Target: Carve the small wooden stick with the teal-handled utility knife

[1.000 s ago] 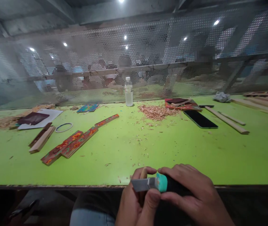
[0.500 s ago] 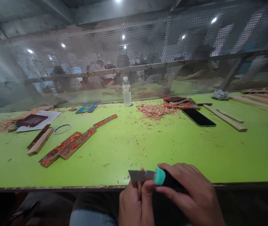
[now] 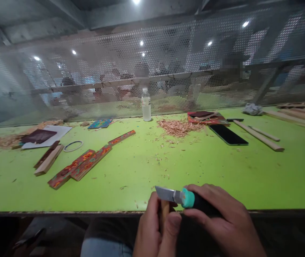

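Note:
My right hand is closed round the black handle of a carving knife with a turquoise collar. Its short, slanted blade points left and lies across the upper end of a small piece of wood. My left hand grips that wood at the table's front edge, thumb along its near side; most of the piece is hidden by the fingers. Beyond the hands, a few wood chips are scattered over the green table.
Painted wood strips and a plain wood block lie left. A shavings pile, water bottle and phone are farther back. Wooden sticks lie right. A perforated screen stands behind.
The knife has shifted slightly right and up, and its blade has tilted, tip higher. My left thumb has come away from the blade's near side, showing more of the wood.

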`<state>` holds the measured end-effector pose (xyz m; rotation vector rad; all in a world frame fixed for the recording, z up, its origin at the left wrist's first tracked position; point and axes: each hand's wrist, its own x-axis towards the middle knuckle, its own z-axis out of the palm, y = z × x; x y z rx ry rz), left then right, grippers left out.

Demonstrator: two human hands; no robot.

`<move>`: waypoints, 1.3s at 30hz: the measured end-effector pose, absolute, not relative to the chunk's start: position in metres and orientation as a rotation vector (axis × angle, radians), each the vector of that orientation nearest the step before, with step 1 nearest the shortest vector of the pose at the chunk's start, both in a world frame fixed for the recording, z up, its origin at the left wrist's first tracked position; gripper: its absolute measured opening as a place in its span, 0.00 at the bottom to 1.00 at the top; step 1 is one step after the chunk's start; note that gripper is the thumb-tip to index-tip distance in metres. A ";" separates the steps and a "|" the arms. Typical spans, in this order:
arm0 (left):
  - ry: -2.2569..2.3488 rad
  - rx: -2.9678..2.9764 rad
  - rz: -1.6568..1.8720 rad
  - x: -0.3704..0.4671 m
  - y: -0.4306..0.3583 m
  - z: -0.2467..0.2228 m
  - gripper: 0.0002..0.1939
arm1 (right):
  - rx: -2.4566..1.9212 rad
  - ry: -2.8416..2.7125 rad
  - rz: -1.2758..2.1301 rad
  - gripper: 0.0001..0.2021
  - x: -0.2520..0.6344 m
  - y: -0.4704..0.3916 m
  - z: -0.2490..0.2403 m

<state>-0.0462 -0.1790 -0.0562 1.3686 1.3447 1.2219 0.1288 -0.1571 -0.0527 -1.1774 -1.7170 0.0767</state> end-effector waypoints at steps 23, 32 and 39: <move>1.412 1.618 1.150 -0.056 -0.165 -0.047 0.36 | -1.138 -1.861 0.050 0.18 0.132 -0.158 -0.055; 1.657 1.509 1.105 -0.050 -0.170 -0.049 0.35 | -1.168 -1.811 -0.055 0.16 0.128 -0.158 -0.061; 1.434 1.471 1.142 -0.058 -0.168 -0.040 0.32 | -1.194 -1.733 -0.028 0.14 0.129 -0.157 -0.059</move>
